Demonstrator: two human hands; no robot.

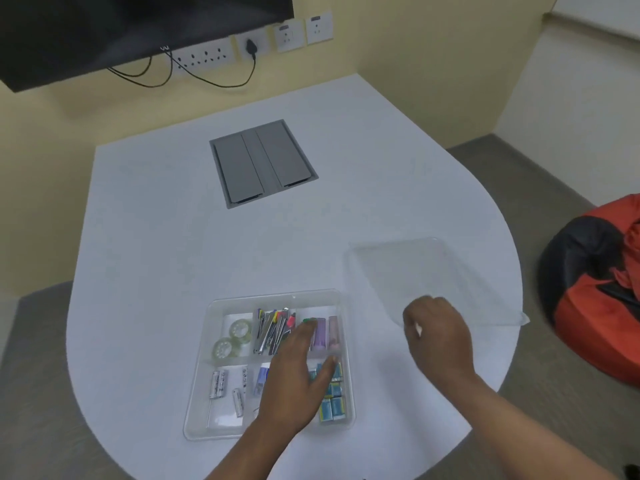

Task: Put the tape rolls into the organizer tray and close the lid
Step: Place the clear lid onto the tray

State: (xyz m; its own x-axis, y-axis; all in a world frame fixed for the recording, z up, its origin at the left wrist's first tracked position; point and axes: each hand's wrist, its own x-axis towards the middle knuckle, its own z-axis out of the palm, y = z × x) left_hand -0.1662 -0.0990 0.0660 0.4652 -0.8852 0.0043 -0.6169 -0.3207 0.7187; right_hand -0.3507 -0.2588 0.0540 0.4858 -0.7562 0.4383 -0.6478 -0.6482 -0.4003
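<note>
The clear organizer tray (200,379) lies at the near edge of the white table. Two clear tape rolls (240,330) (223,348) lie in its far-left compartment. Other compartments hold clips, batteries, small blue boxes and pastel tubes. My left hand (294,379) rests flat over the tray's middle and right compartments with its fingers apart and nothing in it. The clear lid (433,271) lies on the table to the right of the tray. My right hand (438,337) has its fingers curled on the lid's near corner.
A grey cable hatch (263,162) is set into the table's middle. A dark screen (104,29) and wall sockets with cables hang beyond the far edge. A red and black bean bag (595,282) sits on the floor to the right, past the rounded table edge.
</note>
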